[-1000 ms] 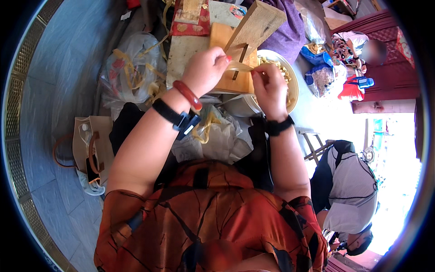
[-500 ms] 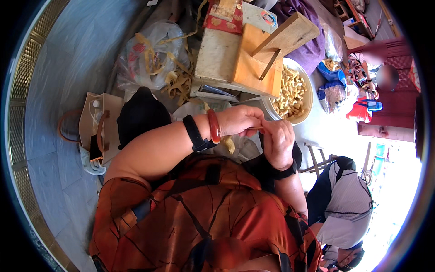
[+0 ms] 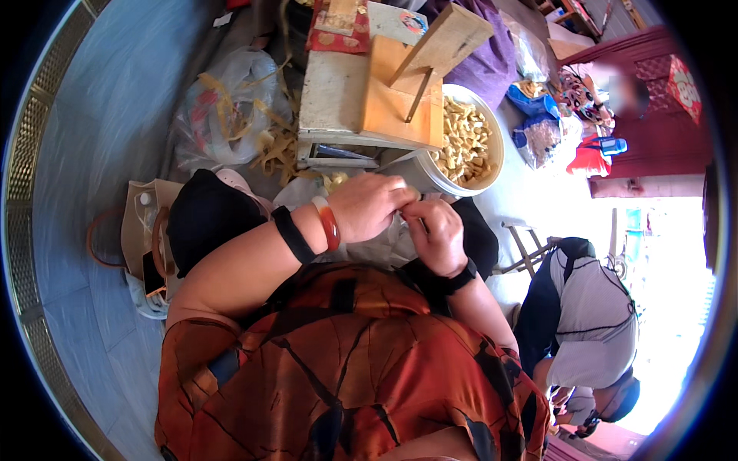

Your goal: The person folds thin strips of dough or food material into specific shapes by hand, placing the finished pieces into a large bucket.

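My left hand (image 3: 367,207), with a reddish-brown bangle (image 3: 329,227) and a black strap at its wrist, is closed in front of my body. Right beside it, fingertips meeting, my right hand (image 3: 436,237) is pinched shut below a black wristband. Whatever the two hold between them is hidden by the fingers. Under them lies whitish plastic sheeting (image 3: 377,250) over my lap. Just beyond, a white bucket (image 3: 498,165) holds many small, pale yellow, knotted-looking pieces (image 3: 463,146).
Left of the bucket stands a worn, pale cabinet (image 3: 330,100) bearing a wooden stand (image 3: 400,92). Yellow strips (image 3: 278,154) lie beside a clear plastic bag (image 3: 231,100). A beige handbag (image 3: 138,223) is at my left. Another person (image 3: 588,315) bends over at right; someone else sits farther back.
The view has shifted, so the surroundings appear farther left. My hands stay together; the small thin bit glimpsed between my fingertips before is now hidden.
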Demonstrator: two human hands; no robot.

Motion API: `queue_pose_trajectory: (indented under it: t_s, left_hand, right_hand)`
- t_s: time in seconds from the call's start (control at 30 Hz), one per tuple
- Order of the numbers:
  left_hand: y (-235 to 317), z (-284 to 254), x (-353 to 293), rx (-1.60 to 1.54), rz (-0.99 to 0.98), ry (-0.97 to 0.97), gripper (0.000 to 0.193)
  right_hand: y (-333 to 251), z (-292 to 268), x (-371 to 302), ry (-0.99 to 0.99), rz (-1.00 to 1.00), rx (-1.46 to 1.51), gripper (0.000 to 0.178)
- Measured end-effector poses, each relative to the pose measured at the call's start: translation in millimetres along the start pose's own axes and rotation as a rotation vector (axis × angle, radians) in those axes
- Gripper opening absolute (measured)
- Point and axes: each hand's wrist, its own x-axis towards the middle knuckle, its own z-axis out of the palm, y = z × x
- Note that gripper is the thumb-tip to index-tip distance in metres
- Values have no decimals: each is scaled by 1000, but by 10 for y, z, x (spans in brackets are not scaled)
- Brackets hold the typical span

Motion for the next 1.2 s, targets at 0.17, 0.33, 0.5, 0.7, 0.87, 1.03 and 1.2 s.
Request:
queue_pose_trajectory:
  t_s: [0.17,0.33,0.5,0.7,0.87,1.03,1.2]
  left_hand:
    - [-123,59,-55,-827,-312,-341,16]
    - [-102,194,-39,-442,-41,141,24]
    - [-70,111,-25,86,200,151,32]
    - [-224,245,-62,-240,-182,252,20]
    - [-192,229,-100,-1417,-481,0,14]
    - [-262,183,-84,-1386,-398,132,14]
    - [-160,137,-92,-1148,-373,191,14]
  right_hand:
    - [-3,48,-5,59,4,-40,19]
    - [279,159,-61,182,891,1240,4]
    - [412,148,-72,-30,990,1525,10]
    - [-45,133,93,-17,470,219,34]
    - [125,81,93,189,261,156,28]
    - [1,-28,204,25,160,57,18]
    - [106,48,126,36,906,1193,8]
